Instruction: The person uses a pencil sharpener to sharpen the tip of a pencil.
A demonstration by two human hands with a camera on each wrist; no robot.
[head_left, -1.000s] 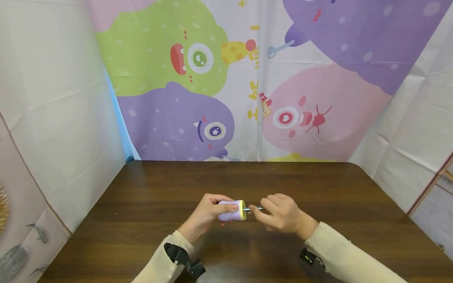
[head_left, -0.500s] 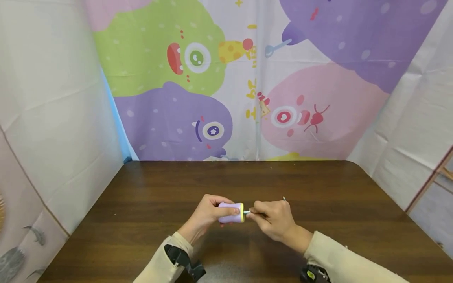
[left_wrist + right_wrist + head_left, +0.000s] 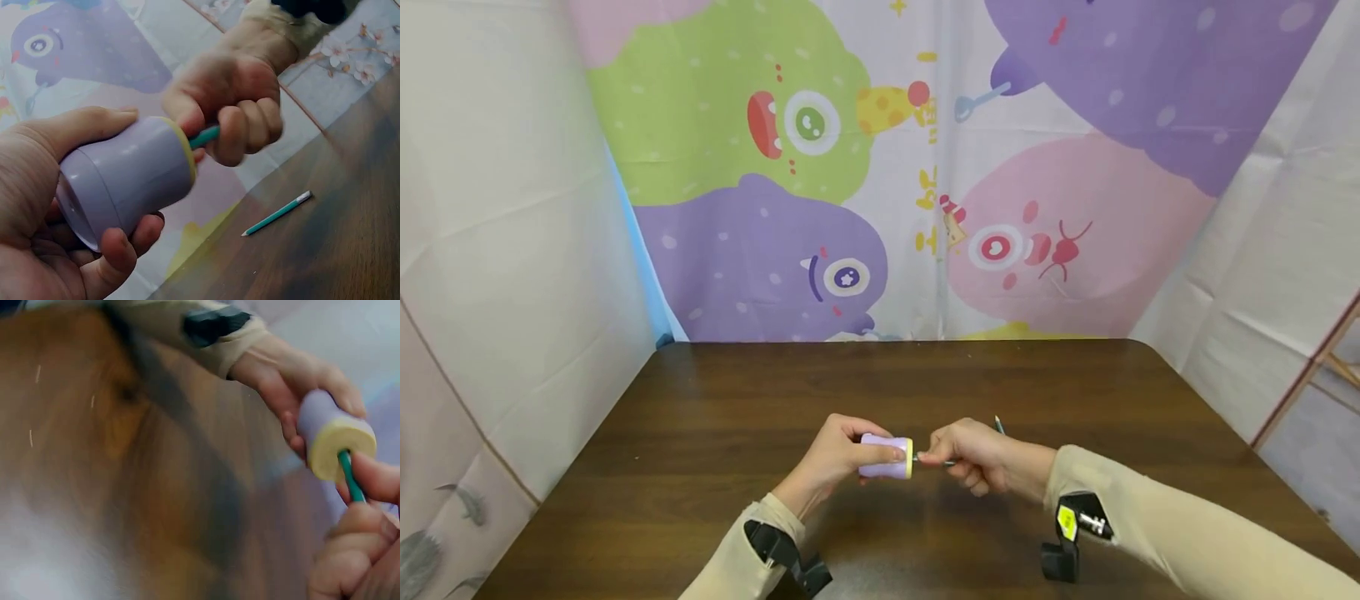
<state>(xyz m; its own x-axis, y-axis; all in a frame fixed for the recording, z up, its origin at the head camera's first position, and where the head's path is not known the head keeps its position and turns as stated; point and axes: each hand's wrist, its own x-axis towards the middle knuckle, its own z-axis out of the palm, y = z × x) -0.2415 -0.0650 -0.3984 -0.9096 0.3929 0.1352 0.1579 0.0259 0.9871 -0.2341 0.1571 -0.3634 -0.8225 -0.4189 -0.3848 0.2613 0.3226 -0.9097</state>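
Observation:
My left hand (image 3: pixel 831 457) grips a lilac pencil sharpener (image 3: pixel 137 169), thumb on top and fingers curled underneath. Its yellow end face (image 3: pixel 328 453) points toward my right hand (image 3: pixel 976 454). A green pencil (image 3: pixel 352 478) has its front end in the hole of that face. Between thumb and curled fingers, my right hand pinches the pencil close to the sharpener. The pencil's tip is hidden inside. Both hands are above the table, and the right one is slightly blurred in the left wrist view.
A second green pencil (image 3: pixel 278 212), sharpened, lies on the brown wooden table (image 3: pixel 737 383) beyond my right hand. Small pale specks are on the tabletop. A cartoon-printed curtain (image 3: pixel 917 167) hangs behind the table, with pale cloth at both sides.
My right hand and wrist have rolled round while pinching the pencil, turning the wrist camera into fuller view. The loose pencil has come out from behind that hand. My left hand barely moves.

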